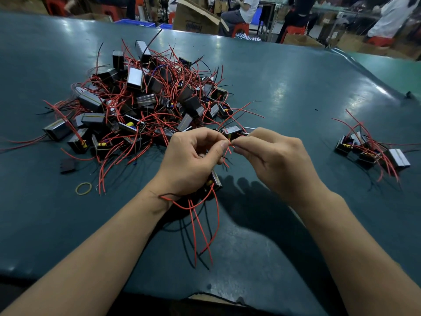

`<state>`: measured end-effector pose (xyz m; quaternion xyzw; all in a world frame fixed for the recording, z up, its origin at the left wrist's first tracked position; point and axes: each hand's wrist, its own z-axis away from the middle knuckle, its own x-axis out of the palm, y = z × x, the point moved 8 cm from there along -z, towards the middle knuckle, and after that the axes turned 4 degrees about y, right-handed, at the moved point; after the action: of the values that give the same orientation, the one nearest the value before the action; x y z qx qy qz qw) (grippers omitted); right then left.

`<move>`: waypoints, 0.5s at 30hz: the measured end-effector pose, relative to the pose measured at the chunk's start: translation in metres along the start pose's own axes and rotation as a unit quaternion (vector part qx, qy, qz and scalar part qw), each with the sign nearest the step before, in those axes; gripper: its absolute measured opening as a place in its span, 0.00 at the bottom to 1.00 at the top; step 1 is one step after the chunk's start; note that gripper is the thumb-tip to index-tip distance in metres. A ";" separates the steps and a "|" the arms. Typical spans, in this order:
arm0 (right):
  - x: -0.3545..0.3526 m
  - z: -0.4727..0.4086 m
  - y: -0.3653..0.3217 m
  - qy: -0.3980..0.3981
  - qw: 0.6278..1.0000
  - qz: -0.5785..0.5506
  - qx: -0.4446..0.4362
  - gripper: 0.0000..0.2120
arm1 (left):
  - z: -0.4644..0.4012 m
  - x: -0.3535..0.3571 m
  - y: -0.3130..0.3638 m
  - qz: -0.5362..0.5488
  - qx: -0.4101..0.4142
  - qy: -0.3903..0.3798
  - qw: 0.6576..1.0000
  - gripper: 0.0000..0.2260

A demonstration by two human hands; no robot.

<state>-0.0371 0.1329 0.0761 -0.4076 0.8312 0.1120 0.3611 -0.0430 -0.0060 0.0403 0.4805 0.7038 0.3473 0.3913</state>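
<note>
Over a dark green, glossy table mat point(296, 87) that is catching pale streaks of ceiling light, the left hand point(191, 160) and the right hand point(273, 160) are meeting in mid-air near the middle of the view. Thumb and forefinger of each hand are pinching the red wire ends point(230, 144) between them, the fingertips almost touching, while the other fingers are curling loosely inward. A small boxed coil unit point(215, 180) is sitting tucked under the left palm, and its long red and black leads point(200, 226) are trailing down across the wrist toward the near edge of the table. Just beyond the hands a big tangled heap of like units point(145, 99) is spreading over the left half of the mat, and a much smaller cluster point(369, 149) is lying well apart on the right. A tan rubber band point(83, 188) and a flat black piece point(67, 165) are lying near the heap's front edge. Behind the table, the room is showing an open cardboard box point(196, 19), blue crates point(136, 22), red stools point(241, 28) and seated people in white tops point(248, 8).
</note>
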 end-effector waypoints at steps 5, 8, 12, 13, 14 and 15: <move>0.000 0.000 -0.008 -0.008 0.998 0.030 -0.046 0.11 | 0.001 0.003 0.000 0.031 -0.018 -0.029 0.999 0.02; 0.005 0.001 -0.004 -0.012 1.000 -0.009 0.018 0.10 | 0.003 0.008 0.000 0.042 -0.011 -0.044 0.998 0.01; 0.030 0.016 0.026 -0.012 0.872 -0.306 0.381 0.17 | 0.004 0.008 0.003 0.020 0.025 -0.026 0.999 0.01; 0.046 0.029 0.030 -0.026 0.761 -0.417 0.497 0.18 | 0.004 0.007 0.005 0.002 0.046 -0.018 0.999 0.01; 0.062 0.040 0.024 -0.059 0.625 -0.516 0.582 0.17 | 0.006 0.007 0.009 -0.026 0.075 -0.011 0.997 0.01; 0.070 0.047 0.014 -0.087 0.500 -0.591 0.627 0.15 | 0.008 0.008 0.014 -0.058 0.108 -0.002 0.992 0.02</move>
<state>-0.0525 0.1220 -0.0074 -0.4593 0.2132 -0.6430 0.5746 -0.0324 0.0065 0.0471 0.4792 0.7631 0.2453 0.3576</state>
